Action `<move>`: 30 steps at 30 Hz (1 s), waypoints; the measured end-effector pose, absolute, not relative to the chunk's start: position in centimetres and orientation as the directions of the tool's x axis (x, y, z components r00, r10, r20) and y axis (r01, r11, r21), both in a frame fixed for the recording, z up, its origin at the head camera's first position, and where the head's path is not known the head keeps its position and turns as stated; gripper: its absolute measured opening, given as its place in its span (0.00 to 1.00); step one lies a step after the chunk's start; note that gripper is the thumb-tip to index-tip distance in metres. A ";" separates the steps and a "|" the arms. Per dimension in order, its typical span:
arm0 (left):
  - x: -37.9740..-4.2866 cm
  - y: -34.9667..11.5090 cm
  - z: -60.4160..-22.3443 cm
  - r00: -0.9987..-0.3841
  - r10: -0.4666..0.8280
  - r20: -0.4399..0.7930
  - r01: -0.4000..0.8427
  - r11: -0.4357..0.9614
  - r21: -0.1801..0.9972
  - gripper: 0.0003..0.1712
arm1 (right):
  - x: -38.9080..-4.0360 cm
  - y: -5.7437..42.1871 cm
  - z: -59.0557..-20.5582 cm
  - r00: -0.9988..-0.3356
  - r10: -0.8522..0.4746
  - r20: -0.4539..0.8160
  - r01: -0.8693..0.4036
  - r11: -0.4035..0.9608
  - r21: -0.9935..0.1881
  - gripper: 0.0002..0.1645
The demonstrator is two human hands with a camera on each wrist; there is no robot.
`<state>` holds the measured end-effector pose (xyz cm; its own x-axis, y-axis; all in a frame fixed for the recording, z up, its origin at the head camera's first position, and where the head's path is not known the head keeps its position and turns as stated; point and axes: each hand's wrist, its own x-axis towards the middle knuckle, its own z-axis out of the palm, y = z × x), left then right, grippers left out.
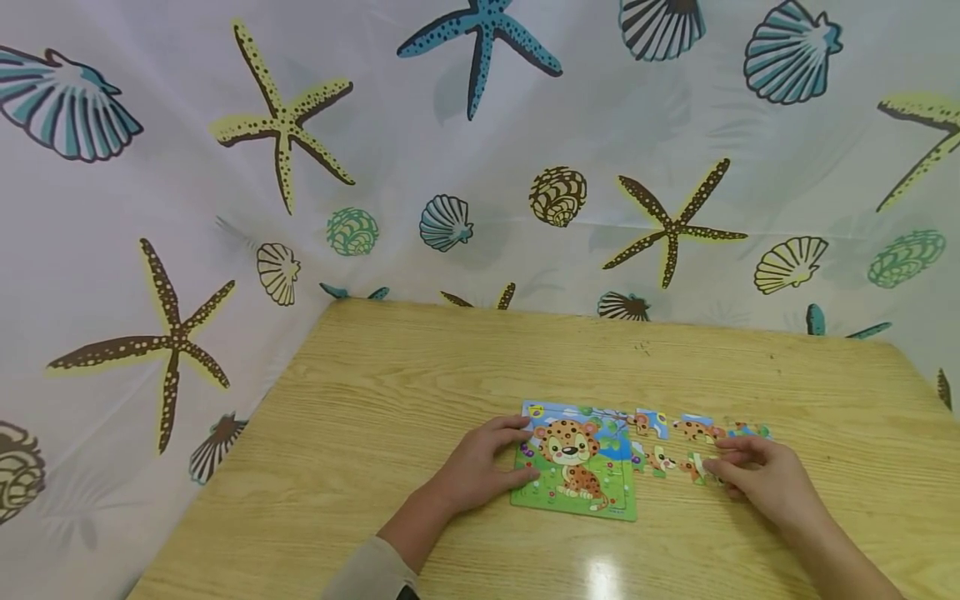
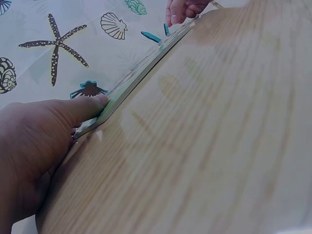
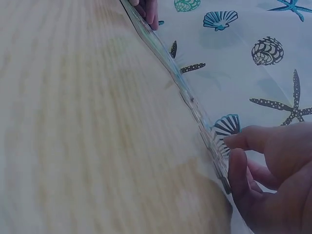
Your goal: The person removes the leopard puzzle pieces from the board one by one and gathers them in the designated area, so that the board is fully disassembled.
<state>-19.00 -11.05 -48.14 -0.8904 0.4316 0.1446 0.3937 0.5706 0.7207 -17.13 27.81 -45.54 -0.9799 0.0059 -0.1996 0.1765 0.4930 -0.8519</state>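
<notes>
A jigsaw puzzle board (image 1: 577,467) with a cartoon leopard cub on grass lies flat on the wooden table. My left hand (image 1: 476,467) rests at its left edge, fingers and thumb spread over the border. In the left wrist view, the thumb of the left hand (image 2: 44,131) lies on top of the board's edge. To the right of the board, loose puzzle pieces (image 1: 696,429) lie in two rough rows. My right hand (image 1: 768,483) is at the right end of the lower row, fingertips close to a piece (image 1: 693,468). The right wrist view shows nothing between its thumb and index tips.
The wooden table (image 1: 420,358) extends around the puzzle. A white curtain (image 1: 495,150) printed with starfish and shells hangs behind the table and along its left side. Another puzzle piece (image 1: 748,430) lies at the far right of the upper row, just beyond my right fingers.
</notes>
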 end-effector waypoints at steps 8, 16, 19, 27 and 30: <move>-19.1 -11.1 -48.1 -0.893 0.429 0.136 0.388 0.582 0.714 0.33 | -17.5 26.0 -44.8 -0.982 -0.031 -0.188 0.151 0.477 -0.866 0.33; -19.2 -11.2 -48.2 -0.891 0.433 0.140 0.393 0.578 0.715 0.33 | -18.3 23.0 -43.5 -0.974 -0.155 -0.168 0.094 0.397 -0.913 0.29; -19.2 -11.1 -48.2 -0.890 0.433 0.144 0.395 0.572 0.719 0.32 | -18.4 21.5 -43.5 -0.962 -0.203 -0.182 0.100 0.360 -0.927 0.28; -19.0 -11.0 -48.2 -0.886 0.435 0.163 0.408 0.560 0.721 0.32 | -18.1 18.3 -44.7 -0.923 -0.304 -0.236 0.143 0.297 -0.944 0.29; -19.0 -11.0 -48.3 -0.887 0.435 0.157 0.405 0.568 0.716 0.32 | -17.9 17.6 -45.1 -0.921 -0.296 -0.252 0.163 0.294 -0.942 0.30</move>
